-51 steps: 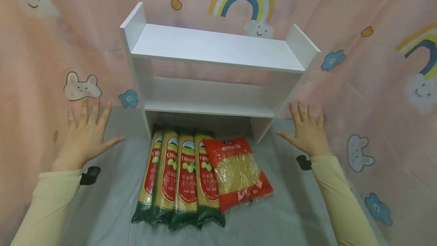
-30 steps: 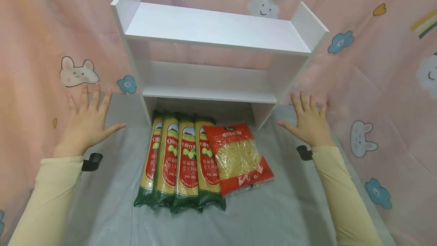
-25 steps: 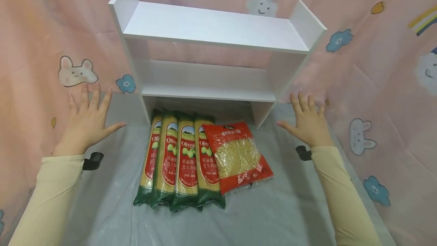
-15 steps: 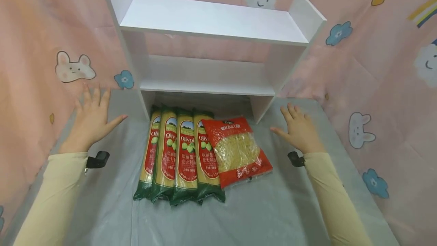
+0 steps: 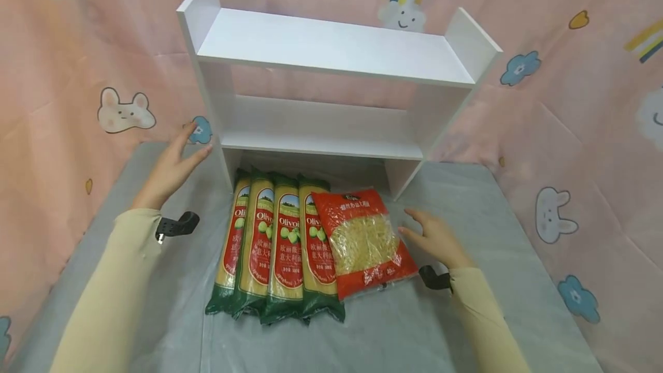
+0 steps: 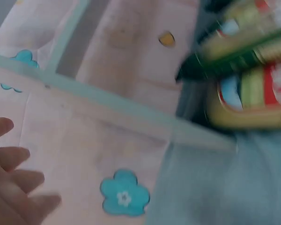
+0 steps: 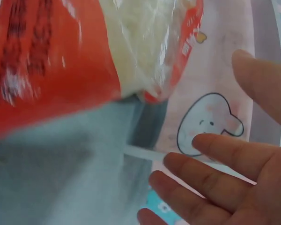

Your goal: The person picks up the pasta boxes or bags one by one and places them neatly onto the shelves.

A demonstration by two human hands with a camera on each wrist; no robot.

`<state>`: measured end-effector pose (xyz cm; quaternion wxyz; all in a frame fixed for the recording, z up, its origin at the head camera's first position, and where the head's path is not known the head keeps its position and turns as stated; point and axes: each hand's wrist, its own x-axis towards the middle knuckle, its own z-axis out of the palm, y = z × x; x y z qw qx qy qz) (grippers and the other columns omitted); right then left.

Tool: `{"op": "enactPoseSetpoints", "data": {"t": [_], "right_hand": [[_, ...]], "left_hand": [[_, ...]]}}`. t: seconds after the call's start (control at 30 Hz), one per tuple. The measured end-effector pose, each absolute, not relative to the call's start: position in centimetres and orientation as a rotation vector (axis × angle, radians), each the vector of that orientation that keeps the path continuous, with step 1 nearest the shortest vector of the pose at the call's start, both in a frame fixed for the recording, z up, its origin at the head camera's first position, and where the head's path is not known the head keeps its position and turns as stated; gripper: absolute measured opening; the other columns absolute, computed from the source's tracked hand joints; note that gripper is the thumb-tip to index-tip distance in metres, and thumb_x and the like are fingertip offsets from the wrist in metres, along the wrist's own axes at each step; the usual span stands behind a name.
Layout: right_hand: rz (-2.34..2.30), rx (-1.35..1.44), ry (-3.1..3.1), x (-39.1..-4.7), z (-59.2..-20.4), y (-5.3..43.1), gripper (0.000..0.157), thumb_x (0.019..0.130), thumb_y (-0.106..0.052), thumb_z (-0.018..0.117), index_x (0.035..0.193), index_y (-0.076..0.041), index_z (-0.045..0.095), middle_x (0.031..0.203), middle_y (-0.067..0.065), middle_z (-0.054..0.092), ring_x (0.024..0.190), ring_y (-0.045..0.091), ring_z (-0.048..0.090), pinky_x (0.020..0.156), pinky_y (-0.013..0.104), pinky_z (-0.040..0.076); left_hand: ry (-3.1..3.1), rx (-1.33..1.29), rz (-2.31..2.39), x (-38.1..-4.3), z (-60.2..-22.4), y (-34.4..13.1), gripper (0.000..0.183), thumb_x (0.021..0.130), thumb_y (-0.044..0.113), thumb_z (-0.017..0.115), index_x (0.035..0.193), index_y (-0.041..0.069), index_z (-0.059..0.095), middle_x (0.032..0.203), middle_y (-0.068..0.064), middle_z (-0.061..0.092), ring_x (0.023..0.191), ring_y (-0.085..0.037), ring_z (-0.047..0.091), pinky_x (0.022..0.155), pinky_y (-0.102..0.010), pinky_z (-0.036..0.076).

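Several long spaghetti packs (image 5: pixel 287 246) with green ends and red labels lie side by side at the front of a white shelf (image 5: pixel 331 39). Leaning over the rightmost one is a red bag of spiral pasta (image 5: pixel 365 240) with a see-through middle. My left hand (image 5: pixel 168 171) hangs beside the shelf's left side panel, fingers spread and holding nothing. To the right of the red bag, my right hand (image 5: pixel 435 238) reaches toward it with thumb and fingers apart. In the right wrist view the red bag (image 7: pixel 51 61) is close to those spread fingers (image 7: pixel 215 178).
A grey cloth (image 5: pixel 383 332) covers the table. Behind and around it hangs a pink curtain (image 5: pixel 518 131) printed with rainbows, clouds and rabbits. The shelf has an upper and a middle board with upright side panels. A black camera strap (image 5: pixel 178 224) is on the left wrist.
Both hands have moved inward from the table's sides, the left toward the shelf's left panel, the right down toward the red bag. The head view has shifted slightly; packs and shelf stay put.
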<state>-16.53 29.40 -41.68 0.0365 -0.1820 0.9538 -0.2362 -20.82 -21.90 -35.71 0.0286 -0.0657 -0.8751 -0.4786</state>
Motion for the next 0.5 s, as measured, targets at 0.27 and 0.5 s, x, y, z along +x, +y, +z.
{"op": "enactPoseSetpoints", "data": {"t": [0.27, 0.5], "right_hand": [[-0.978, -0.414, 2.786, -16.2, -44.2, 29.3, 0.054, 0.093, -0.022, 0.059, 0.130, 0.014, 0.044, 0.121, 0.031, 0.055, 0.107, 0.044, 0.055, 0.088, 0.053, 0.043], [-1.098, -0.219, 2.656, -16.3, -45.3, 28.9, 0.056, 0.092, -0.028, 0.061, 0.131, 0.010, 0.045, 0.115, 0.027, 0.061, 0.107, 0.038, 0.057, 0.091, 0.048, 0.044]], "left_hand": [[-2.488, -0.169, -1.730, -22.5, -35.0, -20.0, 0.076, 0.095, 0.037, 0.054, 0.152, 0.013, 0.009, 0.158, -0.006, 0.006, 0.142, -0.022, 0.007, 0.112, -0.039, 0.013], [-2.341, -0.189, -1.785, -24.1, -35.0, -18.5, 0.067, 0.097, 0.026, 0.053, 0.152, 0.017, 0.016, 0.154, -0.009, 0.024, 0.138, -0.023, 0.026, 0.109, -0.038, 0.025]]}}
